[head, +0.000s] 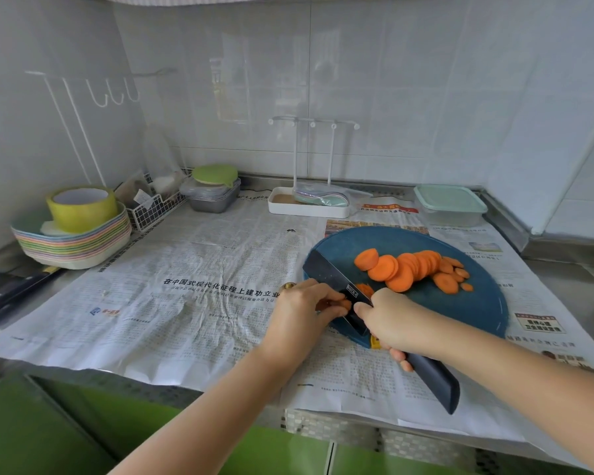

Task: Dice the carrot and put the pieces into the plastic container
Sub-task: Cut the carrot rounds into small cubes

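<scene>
— Hands?
— Left hand [302, 310] curled, pinching carrot stub [343, 305] at cutting board's [460, 313] near-left edge. Right hand [388, 323] wrapped round knife [333, 279] handle.
— Room, axis?
— Blade just beside left fingertips, tip pointing far-left. Carrot slices [405, 269] fanned left-to-right mid-board. Plastic container [450, 205] lidded, well apart, back right.

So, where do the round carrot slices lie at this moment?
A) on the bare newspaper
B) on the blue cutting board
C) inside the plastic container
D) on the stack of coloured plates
B: the carrot slices lie in an overlapping row on the blue cutting board, and the plastic container behind it has its lid on.
</scene>
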Demonstrator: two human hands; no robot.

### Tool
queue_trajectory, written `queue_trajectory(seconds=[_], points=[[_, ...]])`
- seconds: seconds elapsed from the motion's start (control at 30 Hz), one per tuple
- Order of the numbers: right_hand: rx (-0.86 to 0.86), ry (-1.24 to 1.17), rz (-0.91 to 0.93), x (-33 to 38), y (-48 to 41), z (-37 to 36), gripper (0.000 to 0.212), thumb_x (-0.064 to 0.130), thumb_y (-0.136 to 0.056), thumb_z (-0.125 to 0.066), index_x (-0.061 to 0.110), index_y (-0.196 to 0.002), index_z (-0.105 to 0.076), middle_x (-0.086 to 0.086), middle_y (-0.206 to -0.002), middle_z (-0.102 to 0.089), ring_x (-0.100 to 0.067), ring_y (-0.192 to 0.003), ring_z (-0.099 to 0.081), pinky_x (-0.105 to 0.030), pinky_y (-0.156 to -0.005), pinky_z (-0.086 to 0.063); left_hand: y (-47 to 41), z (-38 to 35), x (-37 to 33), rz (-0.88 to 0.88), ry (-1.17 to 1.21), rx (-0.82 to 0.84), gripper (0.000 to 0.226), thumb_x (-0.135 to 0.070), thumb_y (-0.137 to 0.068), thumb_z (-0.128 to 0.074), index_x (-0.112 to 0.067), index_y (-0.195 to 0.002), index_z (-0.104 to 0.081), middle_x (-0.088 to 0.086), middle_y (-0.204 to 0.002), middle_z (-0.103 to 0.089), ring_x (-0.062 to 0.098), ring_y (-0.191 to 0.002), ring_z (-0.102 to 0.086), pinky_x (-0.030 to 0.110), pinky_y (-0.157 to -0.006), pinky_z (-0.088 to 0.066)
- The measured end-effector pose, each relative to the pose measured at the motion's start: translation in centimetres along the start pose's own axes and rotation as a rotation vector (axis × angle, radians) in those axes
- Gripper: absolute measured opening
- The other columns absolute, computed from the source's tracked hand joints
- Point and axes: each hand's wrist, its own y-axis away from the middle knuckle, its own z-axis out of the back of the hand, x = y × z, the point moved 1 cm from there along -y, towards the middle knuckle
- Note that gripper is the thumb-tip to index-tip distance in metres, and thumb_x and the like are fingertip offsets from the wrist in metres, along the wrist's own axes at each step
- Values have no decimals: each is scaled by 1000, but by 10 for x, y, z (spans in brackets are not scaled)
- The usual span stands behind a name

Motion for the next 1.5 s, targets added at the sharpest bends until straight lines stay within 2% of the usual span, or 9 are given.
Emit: queue_trajectory(seconds=[0.1, 0.17, 0.37, 0.47, 0.63, 0.8, 0.93, 1.3, 1.5], points=[[-8, -52, -17, 0, 1, 0, 38, 32, -104, -34, 3, -81, -42, -12, -55, -45, -13, -23, -41, -20, -28, -37, 1, -1, 0, -7, -11, 0, 18, -17, -71, -80, -14, -88, -75, -2, -83, -69, 10, -71, -66, 38, -71, -57], [27, -60, -43, 0, 1, -1, 39, 35, -103, -34, 1, -88, -45, -12, -53, -46, -17, -25, -42, -21, -30, -38, 1, -1, 0, -2, -15, 3, 19, -25, -72, -77, -16, -89, -75, -3, -83, -69, 11, -71, -66, 40, -72, -56], [109, -203, 49, -15, 6, 14, 32, 33, -101, -38, 7, -86, -50, -4, -54, -43, -13, -34, -39, -22, -34, -33, 1, -1, 2, 42, 33, 25, 25, -34, -73, -69, -18, -90, -76, -6, -87, -68, 8, -75, -66, 40, -75, -56], [180, -332, -11, -18, 7, 19, 37, 35, -100, -41, 10, -74, -48, -1, -46, -43, -11, -29, -37, -19, -31, -31, 1, -1, 0, 3, 6, 17, 23, -32, -75, -69, -17, -91, -75, -8, -87, -68, 6, -75, -66, 40, -74, -56], [163, -221, -65, -10, 7, 40, 40, 39, -99, -45, 8, -74, -49, 0, -43, -43, -13, -30, -37, -19, -31, -33, 2, 0, -3, -75, -78, 6, 14, -27, -78, -68, -21, -89, -75, -8, -84, -65, 5, -71, -62, 35, -68, -54], [202, -182, -132, 2, 14, 68, 40, 41, -98, -48, 10, -74, -48, 1, -45, -41, -12, -32, -36, -18, -35, -33, 3, 1, -3, -72, -26, 38, 15, -27, -83, -65, -21, -92, -74, -8, -92, -63, 2, -82, -60, 30, -73, -55], [249, -147, -156, 8, 15, 71, 39, 40, -99, -45, 9, -76, -47, 2, -44, -40, -11, -31, -36, -15, -34, -32, 1, 1, -5, -62, -27, 29, 14, -22, -80, -68, -19, -93, -74, -7, -90, -63, 3, -79, -60, 28, -72, -55], [276, -70, -203, 10, 12, 68, 40, 42, -97, -48, 11, -72, -50, 1, -45, -45, -12, -32, -40, -17, -36, -36, 3, 2, -5, -99, -125, -5, 23, -36, -81, -61, -18, -91, -73, -4, -82, -61, 7, -69, -60, 27, -65, -52], [279, -69, -203, 12, 14, 64, 40, 44, -95, -50, 11, -71, -51, 1, -46, -46, -13, -33, -41, -17, -38, -37, 3, 6, -6, -72, -47, -23, 11, -19, -75, -73, -17, -85, -74, -12, -82, -68, -6, -76, -58, 24, -69, -52]])
